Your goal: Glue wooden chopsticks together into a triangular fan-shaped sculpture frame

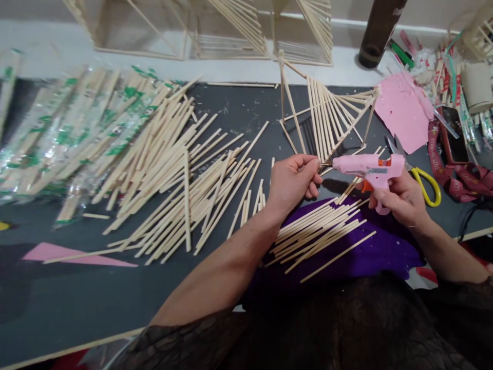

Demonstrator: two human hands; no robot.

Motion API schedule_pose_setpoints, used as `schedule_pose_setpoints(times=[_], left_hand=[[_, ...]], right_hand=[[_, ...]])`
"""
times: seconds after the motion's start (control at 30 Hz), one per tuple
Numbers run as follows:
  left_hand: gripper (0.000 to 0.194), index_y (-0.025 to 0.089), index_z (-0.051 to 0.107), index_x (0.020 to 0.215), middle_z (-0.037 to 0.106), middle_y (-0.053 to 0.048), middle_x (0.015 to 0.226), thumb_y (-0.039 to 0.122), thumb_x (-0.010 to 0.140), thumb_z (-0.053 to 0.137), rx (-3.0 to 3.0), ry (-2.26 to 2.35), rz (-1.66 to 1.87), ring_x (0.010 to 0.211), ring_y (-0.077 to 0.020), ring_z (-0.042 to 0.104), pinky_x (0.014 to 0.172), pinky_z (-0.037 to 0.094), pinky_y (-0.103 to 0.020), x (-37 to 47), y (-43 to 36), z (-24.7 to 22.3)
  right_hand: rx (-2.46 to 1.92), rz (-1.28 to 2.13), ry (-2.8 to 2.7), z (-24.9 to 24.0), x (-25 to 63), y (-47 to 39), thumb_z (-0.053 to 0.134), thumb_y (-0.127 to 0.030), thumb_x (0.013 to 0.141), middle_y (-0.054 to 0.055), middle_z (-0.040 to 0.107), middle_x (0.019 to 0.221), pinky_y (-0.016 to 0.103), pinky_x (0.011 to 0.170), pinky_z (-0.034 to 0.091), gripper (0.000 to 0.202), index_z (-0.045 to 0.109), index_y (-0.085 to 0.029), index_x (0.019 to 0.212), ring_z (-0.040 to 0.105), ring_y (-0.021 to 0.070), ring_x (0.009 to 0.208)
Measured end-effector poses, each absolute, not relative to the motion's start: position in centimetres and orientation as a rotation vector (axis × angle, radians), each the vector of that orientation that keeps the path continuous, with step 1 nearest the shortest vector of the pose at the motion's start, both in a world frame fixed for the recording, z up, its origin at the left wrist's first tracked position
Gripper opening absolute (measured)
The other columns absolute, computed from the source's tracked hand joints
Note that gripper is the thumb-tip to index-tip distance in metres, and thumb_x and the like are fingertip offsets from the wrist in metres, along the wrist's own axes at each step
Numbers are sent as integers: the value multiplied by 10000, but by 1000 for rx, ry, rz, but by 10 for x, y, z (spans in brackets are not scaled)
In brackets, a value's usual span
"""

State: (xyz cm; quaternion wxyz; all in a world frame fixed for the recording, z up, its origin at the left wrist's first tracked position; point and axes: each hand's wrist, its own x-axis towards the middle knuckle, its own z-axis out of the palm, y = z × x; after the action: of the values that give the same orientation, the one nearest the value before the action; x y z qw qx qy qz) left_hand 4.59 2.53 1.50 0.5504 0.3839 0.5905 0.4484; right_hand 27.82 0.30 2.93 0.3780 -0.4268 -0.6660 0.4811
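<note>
My right hand (406, 198) is wrapped round the handle of a pink hot glue gun (370, 167) with an orange trigger. Its nozzle points left, right up to the fingertips of my left hand (296, 180). Those fingers are pinched together at the near corner of a frame of wooden sticks (323, 115); what lies between them is hidden. The frame stands on the dark table, with a fan of slanting sticks across its middle. Below both hands, loose wooden sticks (323, 231) lie on a purple cloth (385, 252).
Many loose chopsticks (185, 180) and wrapped packs (77, 123) cover the left side. Scissors with yellow handles (427, 187), a pink sheet (404, 110), a phone (454, 136) and a red lanyard (439, 169) lie right. Behind stand finished-looking stick frames (231, 54) and a dark bottle (381, 33).
</note>
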Motion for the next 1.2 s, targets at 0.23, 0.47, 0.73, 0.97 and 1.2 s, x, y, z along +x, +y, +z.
schedule_pose_setpoints(times=[0.23, 0.47, 0.73, 0.97, 1.2], left_hand=[[95, 155, 661, 818, 636, 54, 524, 219, 846, 596, 926, 1402, 1062, 337, -68, 551, 325, 406, -149, 44, 24, 15], [106, 162, 664, 792, 630, 50, 521, 205, 848, 586, 978, 1480, 1033, 341, -64, 547, 332, 406, -148, 43, 24, 20], [114, 162, 677, 818, 632, 41, 527, 201, 862, 580, 974, 1477, 1035, 350, -68, 551, 346, 406, -151, 41, 23, 21], [119, 164, 673, 807, 637, 35, 548, 195, 873, 579, 973, 1487, 1024, 356, -59, 547, 351, 404, -148, 41, 22, 22], [114, 158, 679, 819, 635, 34, 545, 213, 853, 585, 995, 1462, 1046, 349, -60, 537, 350, 413, -152, 39, 22, 17]], right_hand=[[-1100, 693, -2044, 27, 277, 0, 589, -313, 890, 15, 693, 818, 247, 516, 491, 292, 577, -188, 1153, 583, 114, 562], [-991, 288, -2186, 25, 273, -1, 576, -257, 878, -20, 618, 674, 232, 454, 446, 257, 568, -193, 1126, 535, 113, 496], [-874, 145, -2247, 26, 268, -2, 567, -190, 857, 107, 720, 979, 276, 577, 568, 385, 545, -166, 1240, 682, 172, 694], [-854, 155, -2295, 29, 262, -3, 557, -131, 846, 84, 733, 912, 242, 500, 524, 496, 475, -152, 1335, 638, 135, 573], [-898, 165, -2334, 29, 262, -3, 559, -167, 863, 53, 725, 844, 268, 556, 545, 452, 522, -169, 1314, 657, 152, 610]])
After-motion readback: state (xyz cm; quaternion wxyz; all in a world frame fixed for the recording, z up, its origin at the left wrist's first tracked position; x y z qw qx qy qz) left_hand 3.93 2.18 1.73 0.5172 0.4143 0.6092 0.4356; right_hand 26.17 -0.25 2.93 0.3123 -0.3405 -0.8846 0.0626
